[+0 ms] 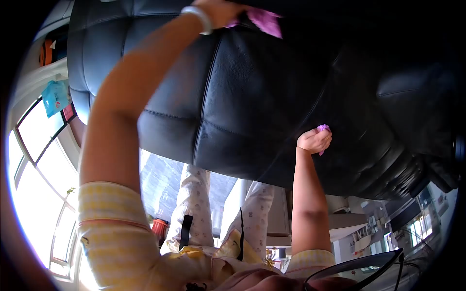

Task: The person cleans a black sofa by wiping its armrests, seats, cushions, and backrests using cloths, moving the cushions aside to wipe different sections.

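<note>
A black padded sofa [242,97] with stitched seams fills most of the head view. My left hand [221,12] reaches far up to its top edge, a white band at the wrist. It grips a pinkish-purple cloth [266,22], whose loose end hangs out to the right; some fingers are cut off by the frame and shadow. Lower and to the right, my right hand [313,141] is closed in a fist over the sofa. A small bunched purple cloth [323,128] pokes out above and below that fist.
A light-blue packet [55,98] sits at the left near bright windows [41,160]. An orange object [46,52] is at the upper left. Behind my legs are a grey floor [162,179], a red container [159,226] and a pale cabinet [279,213].
</note>
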Demonstrator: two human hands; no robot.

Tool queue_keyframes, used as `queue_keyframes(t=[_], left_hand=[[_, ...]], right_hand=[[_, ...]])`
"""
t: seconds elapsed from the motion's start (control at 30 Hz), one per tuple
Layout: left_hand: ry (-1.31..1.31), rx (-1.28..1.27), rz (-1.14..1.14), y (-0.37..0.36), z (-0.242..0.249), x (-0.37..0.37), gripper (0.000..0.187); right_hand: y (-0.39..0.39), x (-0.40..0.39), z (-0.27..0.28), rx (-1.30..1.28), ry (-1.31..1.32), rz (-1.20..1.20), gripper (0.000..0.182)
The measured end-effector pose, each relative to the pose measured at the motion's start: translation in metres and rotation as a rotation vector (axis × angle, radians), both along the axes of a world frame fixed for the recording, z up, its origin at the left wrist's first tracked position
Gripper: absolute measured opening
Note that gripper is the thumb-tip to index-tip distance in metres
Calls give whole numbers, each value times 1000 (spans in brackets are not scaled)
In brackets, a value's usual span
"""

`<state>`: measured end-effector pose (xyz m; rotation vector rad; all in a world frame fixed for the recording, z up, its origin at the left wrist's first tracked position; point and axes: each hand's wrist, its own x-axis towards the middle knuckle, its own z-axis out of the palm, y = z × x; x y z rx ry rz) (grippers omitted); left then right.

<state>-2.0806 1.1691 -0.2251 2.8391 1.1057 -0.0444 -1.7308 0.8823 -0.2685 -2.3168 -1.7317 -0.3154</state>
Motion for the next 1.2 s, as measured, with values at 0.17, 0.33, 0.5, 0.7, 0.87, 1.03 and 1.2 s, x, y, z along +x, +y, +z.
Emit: queue_keyframes(t=[0.17, 0.33, 0.5, 0.7, 0.87, 1.03, 1.2], left_hand=[[544, 5, 299, 12, -31, -96, 52], [659, -236, 1082, 4, 31, -106, 49], [387, 142, 1182, -11, -65, -186, 52], [177, 194, 585, -82, -28, 87, 35], [-71, 82, 267, -71, -9, 20, 35], [824, 273, 518, -57, 14, -224, 44], [514, -39, 717, -125, 3, -151, 53]], right_hand=[[-1, 0, 0, -18, -32, 3, 17], [1, 2, -1, 18, -4, 48, 16], [-3, 9, -3, -1, -6, 19, 15], [-3, 22, -9, 21, -14, 6, 13], [-4, 18, -14, 57, -31, 48, 13], [-2, 13, -10, 54, -37, 14, 13], [-2, 12, -8, 16, -88, 7, 13]])
